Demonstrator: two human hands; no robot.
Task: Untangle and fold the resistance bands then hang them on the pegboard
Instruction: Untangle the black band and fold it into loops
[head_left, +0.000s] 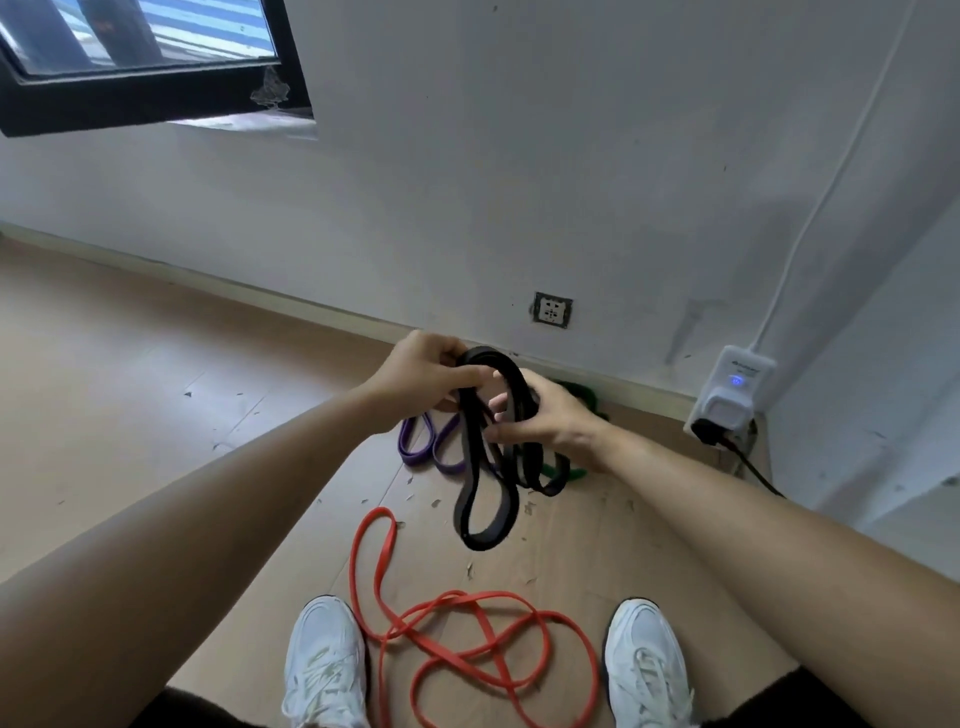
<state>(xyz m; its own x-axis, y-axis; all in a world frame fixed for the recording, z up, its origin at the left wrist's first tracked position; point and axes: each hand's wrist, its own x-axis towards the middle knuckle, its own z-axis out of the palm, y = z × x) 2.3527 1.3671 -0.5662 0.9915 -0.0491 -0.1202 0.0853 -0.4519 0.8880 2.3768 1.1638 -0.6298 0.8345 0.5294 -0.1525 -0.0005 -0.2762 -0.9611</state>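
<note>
A black resistance band (480, 493) hangs in several loops above the floor. My left hand (421, 374) pinches the top of its loops. My right hand (540, 415) grips the same band just to the right, fingers wrapped around the strands. Below them on the wooden floor lie a purple band (431, 447) and a green band (582, 397), partly hidden behind my right hand. A red-orange band (457, 629) sprawls in tangled loops between my two white shoes. No pegboard is in view.
A white wall with a socket (552, 310) stands close ahead. A white plugged-in device (730, 395) with a blue light and a black cable sits in the right corner. A dark-framed window (145, 62) is at upper left. Wooden floor (130, 374) stretches left.
</note>
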